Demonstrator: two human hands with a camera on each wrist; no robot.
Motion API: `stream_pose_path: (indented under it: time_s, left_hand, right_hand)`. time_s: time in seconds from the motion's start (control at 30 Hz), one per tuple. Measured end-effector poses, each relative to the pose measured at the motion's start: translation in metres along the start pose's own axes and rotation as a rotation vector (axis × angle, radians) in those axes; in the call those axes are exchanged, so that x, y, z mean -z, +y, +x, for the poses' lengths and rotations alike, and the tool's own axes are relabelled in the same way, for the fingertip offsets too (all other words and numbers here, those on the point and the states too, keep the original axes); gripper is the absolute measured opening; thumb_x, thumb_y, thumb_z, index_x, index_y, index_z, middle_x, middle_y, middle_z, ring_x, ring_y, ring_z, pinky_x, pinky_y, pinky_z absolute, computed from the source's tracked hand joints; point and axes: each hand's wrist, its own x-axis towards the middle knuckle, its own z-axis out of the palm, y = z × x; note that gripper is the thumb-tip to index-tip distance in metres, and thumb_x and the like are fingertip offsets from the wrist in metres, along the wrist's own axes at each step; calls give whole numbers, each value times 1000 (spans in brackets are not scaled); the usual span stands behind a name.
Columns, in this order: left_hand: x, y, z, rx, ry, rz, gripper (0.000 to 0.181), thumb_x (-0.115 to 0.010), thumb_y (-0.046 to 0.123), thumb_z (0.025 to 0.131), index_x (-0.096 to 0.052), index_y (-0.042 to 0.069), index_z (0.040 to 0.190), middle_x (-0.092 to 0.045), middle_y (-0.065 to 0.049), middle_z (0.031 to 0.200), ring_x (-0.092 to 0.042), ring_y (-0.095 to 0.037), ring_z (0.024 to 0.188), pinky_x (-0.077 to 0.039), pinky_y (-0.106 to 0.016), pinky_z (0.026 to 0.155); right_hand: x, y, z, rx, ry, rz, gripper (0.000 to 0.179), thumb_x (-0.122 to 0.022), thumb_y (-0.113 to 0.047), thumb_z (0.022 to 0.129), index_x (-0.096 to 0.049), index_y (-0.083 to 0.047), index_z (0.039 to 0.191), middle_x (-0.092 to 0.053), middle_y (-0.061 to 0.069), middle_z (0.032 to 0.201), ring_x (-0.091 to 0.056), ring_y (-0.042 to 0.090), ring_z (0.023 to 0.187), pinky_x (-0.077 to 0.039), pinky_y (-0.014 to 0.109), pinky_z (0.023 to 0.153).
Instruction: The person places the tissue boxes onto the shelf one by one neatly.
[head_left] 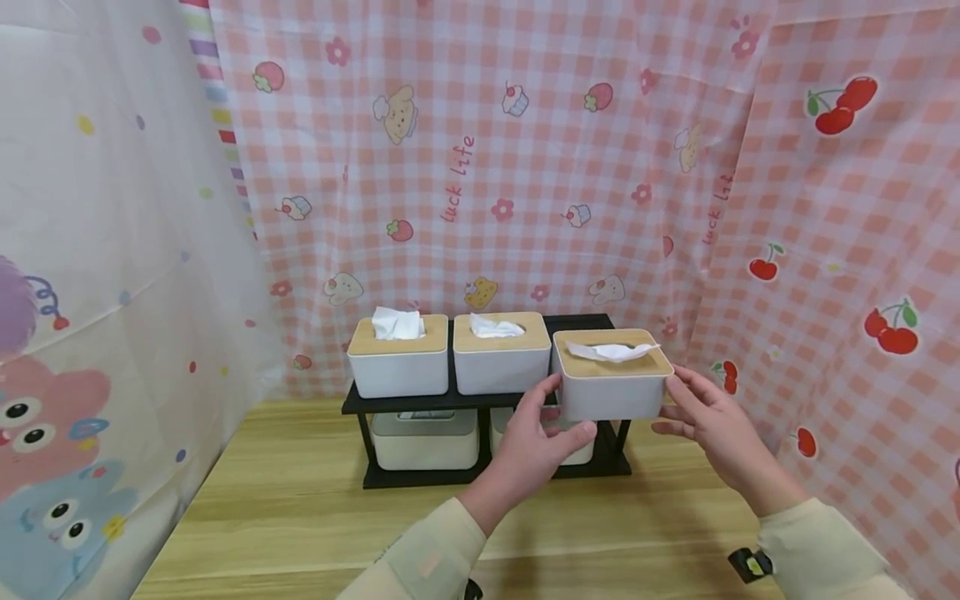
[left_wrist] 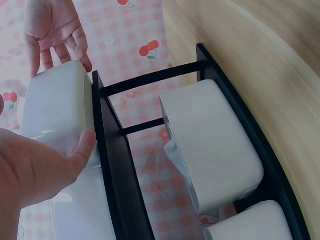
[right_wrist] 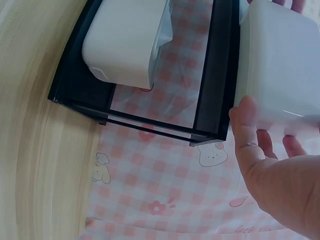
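Note:
A white tissue box (head_left: 617, 397) with a wood-look lid and a tissue showing is held between both hands at the right end of a black two-tier rack (head_left: 423, 403). My left hand (head_left: 525, 442) grips its left side, thumb low near the front. On the other side my right hand (head_left: 711, 423) holds the right end, fingers spread around it. The right wrist view shows the box (right_wrist: 285, 70) beside the upper shelf's edge; whether it touches the shelf, I cannot tell. Two similar boxes, left (head_left: 401, 373) and middle (head_left: 501, 370), sit on the upper shelf.
On the lower shelf stand a grey-lidded tissue box (head_left: 426, 443) and another box (head_left: 581, 456), partly hidden by my left hand. The rack rests on a wooden table (head_left: 285, 500). Patterned curtains (head_left: 480, 167) hang behind and at both sides.

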Motion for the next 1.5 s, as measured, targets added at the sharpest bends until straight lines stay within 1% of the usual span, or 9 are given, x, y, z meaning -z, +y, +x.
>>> stream_pose_path:
  time_s: [0.1,0.2,0.37,0.57,0.8,1.03,1.23,1.37,1.5]
  left_hand:
    - [1,0,2,-4,-6,59,86,-74,46,99,-29,23,170,-33,-6,170,-49,-29,144,-49,-51,117]
    - [2,-1,3,-8,-11,85,89,-74,49,99,-27,23,171,-33,-6,169,-49,-26,139,-50,-48,114]
    - [3,0,4,2,-10,85,90,-75,49,99,-27,23,171,-36,-5,166,-49,-26,136,-55,-45,108]
    - [4,-1,4,12,-10,79,89,-75,49,99,-29,24,170,-38,-3,165,-51,-25,134,-57,-44,103]
    - [3,-1,4,25,-11,71,89,-75,50,98,-28,25,170,-36,-4,169,-52,-29,139,-54,-51,110]
    - [4,-1,5,42,-15,56,92,-75,52,97,-25,26,171,-34,-9,171,-52,-33,142,-53,-55,112]
    - [3,0,6,56,-10,50,93,-75,52,97,-25,25,171,-33,-10,172,-52,-35,144,-51,-57,114]
    - [0,1,4,69,4,48,93,-76,50,97,-26,24,170,-33,-12,172,-52,-38,146,-51,-57,115]
    - [-3,2,1,62,14,46,92,-76,51,96,-27,24,170,-35,-12,170,-51,-39,146,-50,-57,116]
  right_hand:
    - [-2,0,1,2,16,-4,73,-45,-47,114,-27,-1,167,-42,23,158,-72,-1,106,-64,27,89]
    - [-3,-1,2,2,23,-3,74,-45,-47,114,-26,0,167,-41,26,158,-71,-3,106,-64,27,89]
    - [-5,-4,5,-4,19,-2,77,-46,-50,113,-24,0,168,-38,29,163,-70,-5,107,-63,26,90]
    - [-6,-4,7,-5,14,-3,77,-46,-48,113,-24,1,168,-38,29,162,-69,-5,108,-63,25,92]
    - [-4,-3,8,24,5,-20,74,-46,-44,114,-24,1,168,-33,28,169,-62,-11,112,-59,19,94]
    - [-4,-1,10,47,6,-34,68,-46,-39,116,-28,2,167,-31,26,171,-59,-9,115,-56,16,94]
    - [-6,-2,10,78,0,-38,66,-47,-36,116,-30,4,165,-35,27,169,-60,-8,116,-56,16,94]
    - [-8,-2,8,89,16,-61,66,-49,-38,115,-33,3,165,-37,26,167,-60,-7,117,-55,14,95]
    - [-9,-2,6,101,29,-72,66,-49,-38,115,-33,2,165,-38,25,167,-58,-9,118,-54,13,96]
